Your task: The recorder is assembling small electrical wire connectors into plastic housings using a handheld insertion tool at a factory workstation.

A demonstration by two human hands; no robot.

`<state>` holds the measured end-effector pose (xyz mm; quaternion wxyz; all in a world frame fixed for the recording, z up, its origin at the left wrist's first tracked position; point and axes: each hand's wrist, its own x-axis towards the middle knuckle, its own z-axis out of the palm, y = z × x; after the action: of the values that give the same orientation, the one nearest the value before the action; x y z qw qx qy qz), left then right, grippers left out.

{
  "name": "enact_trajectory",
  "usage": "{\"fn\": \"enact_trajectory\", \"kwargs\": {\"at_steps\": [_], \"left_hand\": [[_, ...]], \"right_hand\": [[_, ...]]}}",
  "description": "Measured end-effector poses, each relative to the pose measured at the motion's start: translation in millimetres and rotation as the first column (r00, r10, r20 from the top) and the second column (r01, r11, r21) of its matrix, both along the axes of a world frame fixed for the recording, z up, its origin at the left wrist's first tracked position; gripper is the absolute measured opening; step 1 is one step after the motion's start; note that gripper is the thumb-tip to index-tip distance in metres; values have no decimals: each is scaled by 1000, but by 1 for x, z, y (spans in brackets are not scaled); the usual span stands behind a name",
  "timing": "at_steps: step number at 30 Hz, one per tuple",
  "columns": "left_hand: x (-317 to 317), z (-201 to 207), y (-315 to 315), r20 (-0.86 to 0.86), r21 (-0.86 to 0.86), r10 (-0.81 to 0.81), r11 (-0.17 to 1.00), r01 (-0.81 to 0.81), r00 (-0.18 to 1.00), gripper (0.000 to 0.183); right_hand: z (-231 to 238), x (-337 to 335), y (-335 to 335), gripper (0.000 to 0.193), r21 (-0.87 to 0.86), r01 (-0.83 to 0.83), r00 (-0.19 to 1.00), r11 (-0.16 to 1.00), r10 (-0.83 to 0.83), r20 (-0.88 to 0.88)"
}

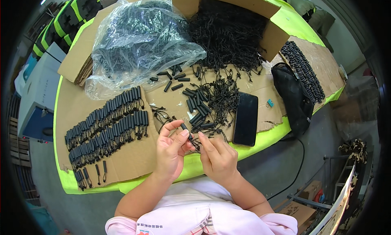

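My left hand (171,149) pinches a short black tube (184,127) between thumb and fingertips, close to the table's front edge. A knotted black cord (196,143) hangs from the tube's lower end. My right hand (218,156) is closed in a pinch at this cord, beside the left. Just beyond my hands lies a loose heap of black tubes (198,104), touching a tangle of black cords (220,94). On the left, finished-looking tubes with cord loops (110,131) lie in two long slanted rows, with several more (97,172) below them.
A clear plastic bag (142,39) stands at the back, next to an open cardboard box (275,37) full of black cords (226,29). A dark phone (245,119) lies right of the heap. Farther right are a black pouch (291,96) and rows of dark pieces (303,72).
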<state>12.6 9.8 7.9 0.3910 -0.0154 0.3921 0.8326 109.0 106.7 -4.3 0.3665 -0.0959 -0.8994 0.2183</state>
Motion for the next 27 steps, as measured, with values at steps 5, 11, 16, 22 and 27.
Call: {"fn": "enact_trajectory", "kwargs": {"at_steps": [5,11,16,22,27], "left_hand": [[5,-6,3,-209,-38,82,995,-92,974,30],[17,-19,5,-603,-63,106,982,-179,791,27],[8,-11,-5,-568,-92,184,954,-284,802,26],[-36,-2,-111,-677,-466,-71,812,-351,733,25],[-43,-4,-186,-602,-774,-524,197,-602,603,22]], "right_hand": [[-2,-1,-3,40,63,47,999,997,-47,5],[-6,-7,-11,43,-28,54,998,998,-53,40],[-1,-10,-10,36,-127,-14,1000,992,16,14],[-14,-15,44,18,-134,89,983,987,-66,172],[-12,-50,98,13,42,305,926,951,-306,222]]}}
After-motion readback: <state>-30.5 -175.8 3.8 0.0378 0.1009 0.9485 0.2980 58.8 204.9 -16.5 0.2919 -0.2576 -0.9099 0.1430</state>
